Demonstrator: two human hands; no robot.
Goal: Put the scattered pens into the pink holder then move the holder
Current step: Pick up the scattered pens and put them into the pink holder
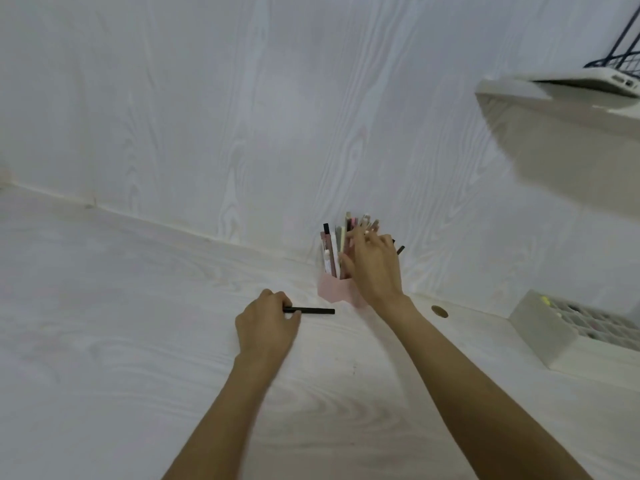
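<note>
Left hand (266, 323) pinches black pen (311, 310); right hand (372, 265), fingers spread, touches holder pens (332, 251).

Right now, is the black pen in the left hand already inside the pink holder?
No, the left hand grips the black pen lying level just above the desk, in front of the pink holder, not in it.

Two bare forearms reach away from the person. The left hand (266, 325) lies low and nearer, its back turned up, with fingers and thumb curled to pinch one end of a black pen (309, 310). The right hand (374, 265) is farther off and to the right, raised, its fingers spread among the pens (332, 251) standing upright; whether it grips any is unclear.
</note>
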